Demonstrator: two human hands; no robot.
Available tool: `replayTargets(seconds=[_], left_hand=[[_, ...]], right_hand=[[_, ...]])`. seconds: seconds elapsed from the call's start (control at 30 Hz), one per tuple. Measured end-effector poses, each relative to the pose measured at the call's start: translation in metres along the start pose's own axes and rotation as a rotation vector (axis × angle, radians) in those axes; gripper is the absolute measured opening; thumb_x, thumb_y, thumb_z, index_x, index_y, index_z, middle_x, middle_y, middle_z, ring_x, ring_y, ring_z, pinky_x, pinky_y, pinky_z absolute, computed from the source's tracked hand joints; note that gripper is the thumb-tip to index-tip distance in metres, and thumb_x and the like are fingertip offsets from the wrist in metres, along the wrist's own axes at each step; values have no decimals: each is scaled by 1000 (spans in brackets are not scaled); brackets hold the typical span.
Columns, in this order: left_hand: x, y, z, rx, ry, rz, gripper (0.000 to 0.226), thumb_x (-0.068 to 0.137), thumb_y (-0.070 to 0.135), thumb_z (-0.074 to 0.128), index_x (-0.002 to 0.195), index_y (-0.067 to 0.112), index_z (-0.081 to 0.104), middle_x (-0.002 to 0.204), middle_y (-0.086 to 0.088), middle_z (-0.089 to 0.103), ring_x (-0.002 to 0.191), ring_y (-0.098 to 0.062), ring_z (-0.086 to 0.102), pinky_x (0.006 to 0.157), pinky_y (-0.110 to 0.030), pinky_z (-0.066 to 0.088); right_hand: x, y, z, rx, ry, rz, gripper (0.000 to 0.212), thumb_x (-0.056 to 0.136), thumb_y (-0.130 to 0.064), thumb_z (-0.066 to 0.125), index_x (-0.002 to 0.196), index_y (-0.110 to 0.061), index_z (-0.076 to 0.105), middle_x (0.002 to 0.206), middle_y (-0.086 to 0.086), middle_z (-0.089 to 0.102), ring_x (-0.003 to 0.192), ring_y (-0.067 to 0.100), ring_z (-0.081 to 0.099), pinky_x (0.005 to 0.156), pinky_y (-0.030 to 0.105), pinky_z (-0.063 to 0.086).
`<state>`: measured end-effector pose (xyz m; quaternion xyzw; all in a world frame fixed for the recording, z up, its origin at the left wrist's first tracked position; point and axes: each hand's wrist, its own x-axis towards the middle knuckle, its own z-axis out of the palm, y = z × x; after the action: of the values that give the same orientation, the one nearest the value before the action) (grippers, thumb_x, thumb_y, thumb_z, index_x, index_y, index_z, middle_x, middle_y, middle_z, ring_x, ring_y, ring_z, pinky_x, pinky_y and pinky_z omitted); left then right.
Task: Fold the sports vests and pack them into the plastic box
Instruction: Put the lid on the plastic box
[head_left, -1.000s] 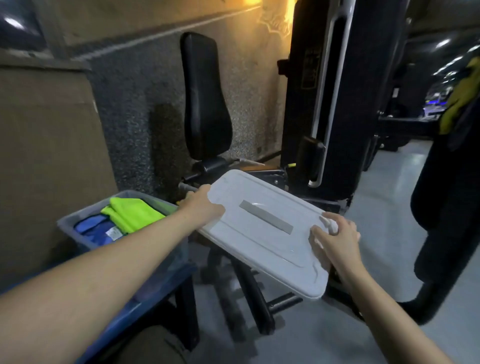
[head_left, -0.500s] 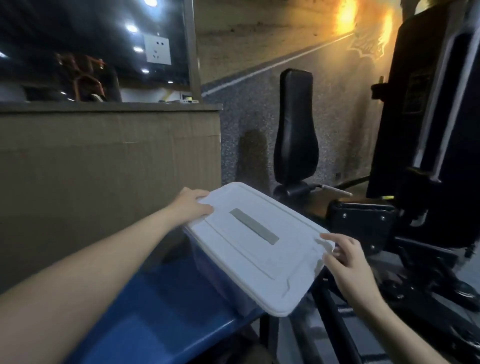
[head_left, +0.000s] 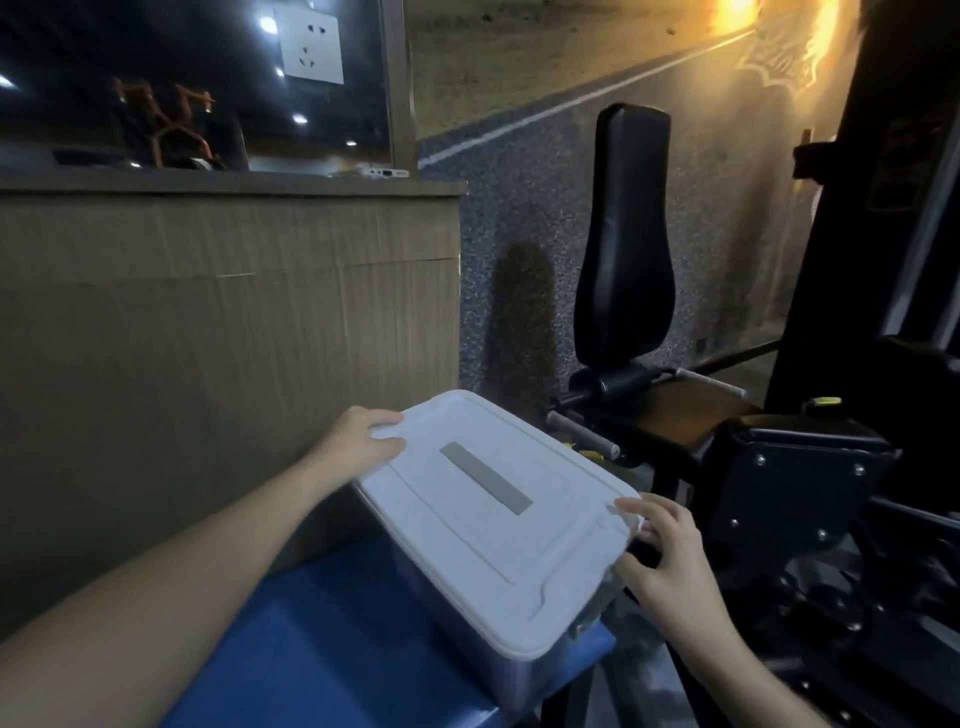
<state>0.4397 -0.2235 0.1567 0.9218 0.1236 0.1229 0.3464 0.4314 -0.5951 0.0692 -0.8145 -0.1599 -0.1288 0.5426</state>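
Our left hand (head_left: 363, 441) lies with fingers flat on the far left corner of the white lid (head_left: 493, 514), which a second ago hung tilted beside the open plastic box (head_left: 467, 639) and now covers it on the blue bench (head_left: 322, 649). Our right hand (head_left: 670, 561) presses spread fingertips against the lid's right edge; packing looks finished.

No legible text on anything.
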Motion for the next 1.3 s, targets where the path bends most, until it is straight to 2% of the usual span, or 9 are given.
replayTargets(seconds=[0.2,0.37,0.53,0.73,0.8,0.93,1.07,1.2,1.3], left_hand=[[27,-25,26,-4,-9,2,43,88,25,72,130,21,66,137,-2,53,131,-18,50,101,-25,35],[42,-36,44,-26,-5,22,40,89,26,73,128,21,67,133,1,54,128,-16,51,98,-24,35],[47,-48,53,-50,-24,14,37,86,31,74,123,27,68,134,5,57,128,-13,51,104,-27,37],[41,-57,63,-54,-38,21,36,90,29,70,126,27,65,131,4,54,124,-14,52,99,-27,37],[40,-56,65,-52,-29,33,36,91,29,69,127,27,65,131,3,53,123,-13,51,98,-26,35],[38,-55,67,-53,-36,24,34,94,31,66,127,31,63,133,5,48,119,-8,46,95,-24,32],[38,-53,67,-45,-48,17,33,94,33,64,128,33,61,134,5,47,119,-8,46,94,-24,33],[42,-51,71,-43,-55,23,34,95,34,64,129,32,61,134,7,46,120,-8,46,95,-24,33],[45,-55,73,0,-51,33,32,95,39,62,127,35,60,133,7,48,124,-13,49,96,-27,36]], right_hand=[[16,19,11,-58,-46,17,48,82,-5,67,114,-40,60,134,-10,40,121,15,44,96,30,42],[24,23,15,-123,-15,-17,49,80,-1,67,114,-36,61,131,-11,41,117,11,38,93,25,36],[21,28,20,-169,21,-44,47,81,-2,69,116,-32,62,130,-12,41,116,8,34,90,16,32],[16,31,23,-178,49,-11,47,82,-3,65,114,-36,61,129,-16,41,119,7,30,99,31,29],[15,30,21,-134,32,11,47,83,-2,63,113,-39,60,129,-18,40,122,6,33,98,29,33],[11,25,19,-40,-10,34,40,90,-9,58,116,-39,59,134,-16,38,123,-11,37,87,15,40],[12,25,20,-35,0,56,28,93,-27,62,119,-36,59,135,-17,37,125,-6,40,98,26,44],[13,26,23,-72,-7,108,30,91,-33,66,120,-33,57,135,-15,37,121,-2,44,89,16,39],[10,26,25,-124,2,89,31,91,-33,66,120,-34,55,132,-17,37,120,-6,42,89,14,37]])
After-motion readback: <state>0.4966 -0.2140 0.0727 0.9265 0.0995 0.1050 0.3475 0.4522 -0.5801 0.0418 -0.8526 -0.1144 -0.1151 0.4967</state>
